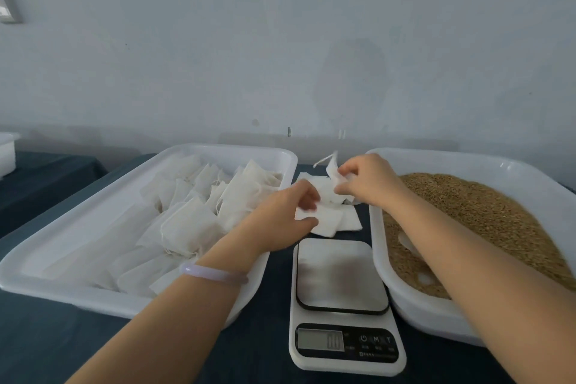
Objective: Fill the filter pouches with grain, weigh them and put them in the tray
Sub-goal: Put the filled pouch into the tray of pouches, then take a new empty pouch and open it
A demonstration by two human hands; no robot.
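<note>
A stack of flat empty white filter pouches [341, 220] lies on the dark cloth between two white trays. My left hand [280, 212] pinches the stack's left edge with thumb and fingers. My right hand [367, 179] holds one empty pouch [332, 170] lifted just above the stack, its drawstring sticking up. The left tray [93, 243] holds several filled pouches [190, 224]. The right tray [442, 160] is full of brown grain [486, 212]. A white kitchen scale [341, 277] stands in front of the stack, its steel platform bare.
A pale wall rises right behind the trays. A second dark-covered table with a white container [7, 151] stands at the far left. A white scoop-like piece [408, 243] shows partly in the grain, under my right forearm.
</note>
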